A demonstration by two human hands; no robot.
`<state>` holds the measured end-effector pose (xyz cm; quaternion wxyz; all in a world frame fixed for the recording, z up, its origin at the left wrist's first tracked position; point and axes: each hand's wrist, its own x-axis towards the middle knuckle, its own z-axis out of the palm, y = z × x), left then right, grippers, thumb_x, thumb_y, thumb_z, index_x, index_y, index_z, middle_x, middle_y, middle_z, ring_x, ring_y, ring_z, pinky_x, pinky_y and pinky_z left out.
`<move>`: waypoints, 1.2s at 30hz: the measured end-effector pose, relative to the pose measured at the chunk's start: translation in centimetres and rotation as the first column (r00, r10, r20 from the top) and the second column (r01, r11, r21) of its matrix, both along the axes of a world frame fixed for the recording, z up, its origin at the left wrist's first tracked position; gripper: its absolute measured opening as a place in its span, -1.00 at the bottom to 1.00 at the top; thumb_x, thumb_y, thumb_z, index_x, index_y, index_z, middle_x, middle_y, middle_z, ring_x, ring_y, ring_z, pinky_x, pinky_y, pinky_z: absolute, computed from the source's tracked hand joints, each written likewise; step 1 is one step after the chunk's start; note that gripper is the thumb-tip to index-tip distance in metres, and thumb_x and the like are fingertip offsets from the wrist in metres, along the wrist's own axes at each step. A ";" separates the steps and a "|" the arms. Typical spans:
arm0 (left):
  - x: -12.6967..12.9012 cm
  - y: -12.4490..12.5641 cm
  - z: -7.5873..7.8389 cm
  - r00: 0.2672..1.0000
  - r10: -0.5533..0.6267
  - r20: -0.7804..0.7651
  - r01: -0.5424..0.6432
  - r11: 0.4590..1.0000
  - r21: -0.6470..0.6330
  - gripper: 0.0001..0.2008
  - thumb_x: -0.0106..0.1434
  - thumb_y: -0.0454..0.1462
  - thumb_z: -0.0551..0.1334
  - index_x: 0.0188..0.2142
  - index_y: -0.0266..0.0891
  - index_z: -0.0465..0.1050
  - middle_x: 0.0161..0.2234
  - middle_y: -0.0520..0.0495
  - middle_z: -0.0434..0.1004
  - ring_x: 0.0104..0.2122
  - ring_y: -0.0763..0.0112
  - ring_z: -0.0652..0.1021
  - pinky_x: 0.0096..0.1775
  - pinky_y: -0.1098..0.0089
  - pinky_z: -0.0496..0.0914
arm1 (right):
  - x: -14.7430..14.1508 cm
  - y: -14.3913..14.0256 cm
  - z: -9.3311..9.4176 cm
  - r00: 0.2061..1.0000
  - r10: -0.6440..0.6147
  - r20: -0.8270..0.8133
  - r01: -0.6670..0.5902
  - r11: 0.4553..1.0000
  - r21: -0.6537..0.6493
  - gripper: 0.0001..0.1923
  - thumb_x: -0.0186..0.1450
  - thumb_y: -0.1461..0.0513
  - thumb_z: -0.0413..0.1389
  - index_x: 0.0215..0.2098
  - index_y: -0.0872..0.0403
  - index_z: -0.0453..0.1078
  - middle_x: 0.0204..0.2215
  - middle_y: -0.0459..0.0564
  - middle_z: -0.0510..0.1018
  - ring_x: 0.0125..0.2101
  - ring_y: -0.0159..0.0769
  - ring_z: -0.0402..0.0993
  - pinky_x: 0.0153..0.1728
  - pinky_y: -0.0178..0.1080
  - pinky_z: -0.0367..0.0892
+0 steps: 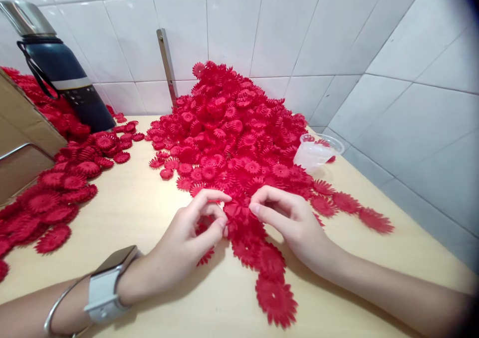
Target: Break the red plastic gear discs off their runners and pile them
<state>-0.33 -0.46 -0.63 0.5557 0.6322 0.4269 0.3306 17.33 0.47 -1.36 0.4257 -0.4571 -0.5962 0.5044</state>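
Looking around: big pile of red petals (235, 128) sits at the back of the tabletop (142, 213), up against the white tile wall (232, 23).
Left side: 2nd heap of red petals (63, 188) spreads along the left edge, well apart from the hands.
Bottle: dark blue bottle (63, 73) w/ silver cap stands at back left, red petals around its foot.
Box: brown cardboard box (22, 138) at far left, only partly seen.
Metal strip: thin metal strip (167, 66) leans on the wall behind the big pile.
Cup: clear plastic cup (316, 151) lies on its side at the right edge of the big pile, touching it.
In the way: loose petals lie all around the hands; a few lie by themselves to the right, near the cup.
Petal string: a row of red petals (262, 263) runs from the hands toward the near edge of the tabletop.
Left hand: left hand (183, 243) is curled, thumb & fingers pinched on the red petal piece (235, 213) btw. both hands. Watch (108, 283) & bangle (56, 305) on that wrist.
Right hand: right hand (295, 223) is also curled, fingertips pinching the same petal piece from the other side.
Petal piece spot: front edge of the big pile, just above the tabletop.
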 end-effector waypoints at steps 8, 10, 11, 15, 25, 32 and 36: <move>-0.2 0.3 -0.3 0.990 0.139 0.023 -0.140 0.990 0.032 -0.87 0.22 -0.34 0.05 -0.24 -0.09 0.20 -0.53 0.16 0.25 -0.54 0.59 0.30 -0.50 0.56 0.21 | 0.1 0.7 -0.6 0.971 -0.240 -0.015 0.240 0.970 0.044 -0.85 0.16 0.27 0.01 -0.57 0.09 0.22 -0.63 -0.19 0.25 -0.57 -0.47 0.17 -0.54 -0.40 0.15; -0.2 0.2 -0.2 0.994 0.107 -0.005 -0.107 0.994 0.020 -0.90 0.22 -0.30 0.06 -0.25 -0.09 0.21 -0.50 0.15 0.27 -0.53 0.58 0.31 -0.50 0.55 0.22 | 0.1 0.4 -0.4 0.989 -0.146 -0.002 0.145 0.987 0.068 -0.86 0.18 0.26 0.02 -0.54 0.09 0.25 -0.60 -0.17 0.29 -0.55 -0.46 0.22 -0.52 -0.40 0.17; -0.1 0.2 -0.1 0.996 0.087 -0.029 -0.086 0.996 0.021 -0.92 0.21 -0.27 0.08 -0.26 -0.10 0.22 -0.49 0.15 0.27 -0.53 0.57 0.31 -0.50 0.54 0.21 | 0.0 0.2 -0.4 0.997 -0.074 0.013 0.073 0.993 0.096 -0.88 0.18 0.26 0.02 -0.52 0.09 0.27 -0.58 -0.15 0.31 -0.54 -0.45 0.24 -0.52 -0.39 0.19; 0.0 0.2 0.1 0.992 0.039 -0.118 -0.032 0.997 0.066 -0.89 0.14 -0.25 0.17 -0.30 -0.13 0.26 -0.51 0.15 0.28 -0.52 0.57 0.31 -0.49 0.54 0.21 | 0.0 -0.5 -0.2 0.986 0.139 0.088 -0.154 0.966 0.205 -0.88 0.22 0.28 0.00 -0.46 0.09 0.31 -0.51 -0.10 0.36 -0.49 -0.42 0.29 -0.46 -0.35 0.22; -0.3 0.5 -0.2 0.979 0.165 -0.119 -0.155 0.984 0.088 -0.83 0.23 -0.23 0.05 -0.48 -0.21 0.24 -0.53 0.13 0.23 -0.54 0.58 0.25 -0.49 0.54 0.17 | -0.1 0.0 0.0 0.991 -0.135 0.003 0.134 0.988 0.081 -0.85 0.19 0.25 0.04 -0.54 0.09 0.27 -0.59 -0.16 0.34 -0.54 -0.46 0.26 -0.50 -0.42 0.22; -0.2 1.0 -0.5 0.954 0.300 -0.021 -0.297 0.951 0.081 -0.83 0.20 -0.29 0.06 -0.52 -0.23 0.20 -0.58 0.15 0.15 -0.58 0.59 0.19 -0.51 0.54 0.13 | 0.2 0.4 -0.7 0.945 -0.326 -0.027 0.327 0.943 0.063 -0.83 0.18 0.22 0.04 -0.55 0.08 0.26 -0.63 -0.20 0.27 -0.56 -0.47 0.19 -0.53 -0.42 0.16; -0.2 1.2 -0.4 0.939 0.342 -0.025 -0.339 0.938 0.078 -0.81 0.14 -0.29 0.11 -0.57 -0.24 0.16 -0.62 0.16 0.09 -0.59 0.58 0.15 -0.54 0.53 0.09 | 0.2 0.8 -0.8 0.951 -0.309 -0.027 0.310 0.950 0.035 -0.83 0.18 0.18 0.05 -0.52 0.08 0.29 -0.61 -0.19 0.28 -0.55 -0.46 0.20 -0.51 -0.41 0.16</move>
